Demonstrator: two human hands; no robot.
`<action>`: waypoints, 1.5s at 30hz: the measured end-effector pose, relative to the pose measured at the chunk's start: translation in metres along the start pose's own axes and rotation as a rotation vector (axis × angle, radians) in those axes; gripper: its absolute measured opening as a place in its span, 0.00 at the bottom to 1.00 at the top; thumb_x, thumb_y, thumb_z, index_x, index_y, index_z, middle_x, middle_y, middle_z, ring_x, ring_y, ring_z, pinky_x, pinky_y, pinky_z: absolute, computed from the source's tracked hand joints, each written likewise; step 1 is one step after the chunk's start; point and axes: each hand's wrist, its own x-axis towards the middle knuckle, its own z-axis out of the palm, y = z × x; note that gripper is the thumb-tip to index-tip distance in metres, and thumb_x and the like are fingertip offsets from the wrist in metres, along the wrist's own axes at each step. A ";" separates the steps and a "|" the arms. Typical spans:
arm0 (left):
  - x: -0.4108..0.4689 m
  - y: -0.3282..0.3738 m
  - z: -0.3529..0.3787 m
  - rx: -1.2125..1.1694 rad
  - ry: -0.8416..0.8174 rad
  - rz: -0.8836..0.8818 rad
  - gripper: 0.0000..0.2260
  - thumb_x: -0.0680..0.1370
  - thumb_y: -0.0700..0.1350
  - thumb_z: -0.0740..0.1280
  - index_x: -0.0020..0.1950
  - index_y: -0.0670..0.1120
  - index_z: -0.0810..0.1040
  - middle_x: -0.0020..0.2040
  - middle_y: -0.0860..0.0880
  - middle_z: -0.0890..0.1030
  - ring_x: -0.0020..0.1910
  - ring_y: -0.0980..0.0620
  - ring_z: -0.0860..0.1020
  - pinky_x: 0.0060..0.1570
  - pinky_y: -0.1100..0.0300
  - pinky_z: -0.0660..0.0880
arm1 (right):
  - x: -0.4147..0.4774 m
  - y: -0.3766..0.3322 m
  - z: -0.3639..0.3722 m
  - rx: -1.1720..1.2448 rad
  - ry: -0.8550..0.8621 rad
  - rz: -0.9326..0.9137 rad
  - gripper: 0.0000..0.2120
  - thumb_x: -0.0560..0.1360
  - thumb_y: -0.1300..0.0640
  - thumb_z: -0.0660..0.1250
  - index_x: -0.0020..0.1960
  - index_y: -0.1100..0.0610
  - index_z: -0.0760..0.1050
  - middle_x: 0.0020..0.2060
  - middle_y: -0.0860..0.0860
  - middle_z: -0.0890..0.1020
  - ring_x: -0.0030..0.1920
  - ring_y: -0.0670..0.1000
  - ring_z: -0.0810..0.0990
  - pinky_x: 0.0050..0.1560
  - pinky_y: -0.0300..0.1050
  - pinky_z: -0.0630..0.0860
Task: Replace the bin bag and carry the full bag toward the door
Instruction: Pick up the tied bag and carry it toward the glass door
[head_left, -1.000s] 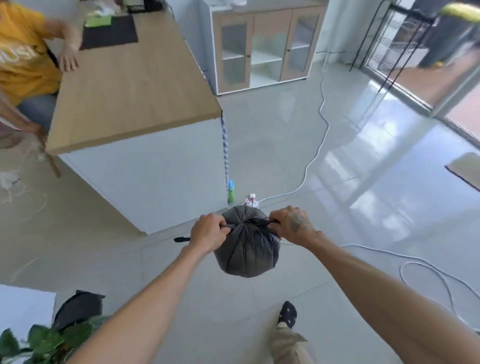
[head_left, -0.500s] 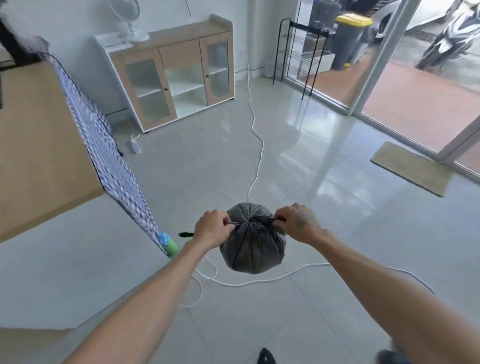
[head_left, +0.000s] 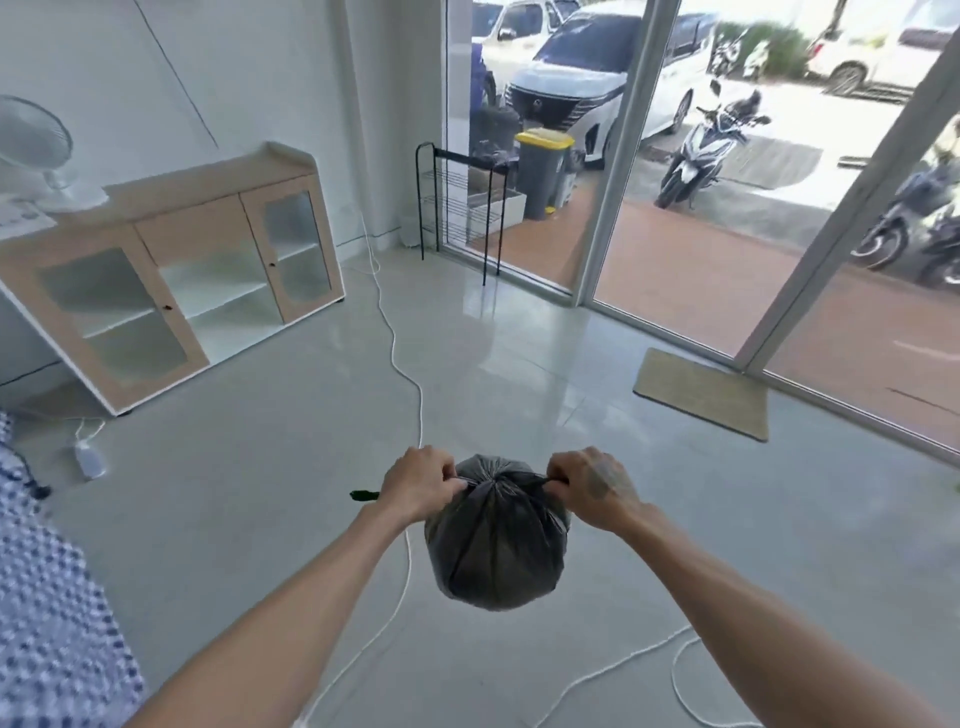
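A full dark grey bin bag (head_left: 496, 551) hangs in the air in front of me, bunched shut at its top. My left hand (head_left: 418, 483) grips the bag's tie on the left, with a short dark end sticking out past the fist. My right hand (head_left: 592, 488) grips the tie on the right. Both fists are closed and level with the bag's top. Ahead on the right stands the glass sliding door (head_left: 670, 218), with a tan doormat (head_left: 701, 392) on the floor before it.
A white cable (head_left: 410, 395) snakes across the glossy floor under the bag and loops at the lower right. A low wooden cabinet (head_left: 171, 280) stands at the left wall with a fan on top. A black wire rack (head_left: 460, 202) stands by the glass. Patterned cloth (head_left: 47, 613) hangs at the left.
My view has swung right, away from the wooden counter and the seated person, toward the glass door. The bag stays held in both hands in front of me.
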 end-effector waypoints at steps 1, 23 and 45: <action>0.023 0.007 -0.008 0.007 -0.009 0.026 0.08 0.73 0.53 0.70 0.37 0.51 0.79 0.37 0.50 0.81 0.43 0.46 0.81 0.42 0.56 0.76 | 0.017 0.006 -0.006 0.000 0.013 0.020 0.08 0.76 0.50 0.67 0.45 0.53 0.81 0.39 0.52 0.84 0.40 0.54 0.81 0.41 0.48 0.78; 0.456 0.190 -0.045 0.127 -0.032 0.166 0.13 0.74 0.57 0.71 0.44 0.48 0.84 0.46 0.46 0.85 0.47 0.44 0.81 0.43 0.57 0.74 | 0.367 0.219 -0.122 0.058 0.108 0.224 0.10 0.75 0.47 0.67 0.47 0.53 0.83 0.42 0.53 0.86 0.43 0.56 0.83 0.44 0.47 0.78; 0.899 0.264 -0.084 0.199 -0.180 0.197 0.19 0.72 0.63 0.70 0.41 0.48 0.81 0.44 0.48 0.83 0.46 0.45 0.81 0.41 0.57 0.73 | 0.744 0.366 -0.163 0.313 -0.045 0.522 0.15 0.76 0.42 0.68 0.36 0.49 0.78 0.36 0.49 0.83 0.39 0.52 0.81 0.39 0.46 0.74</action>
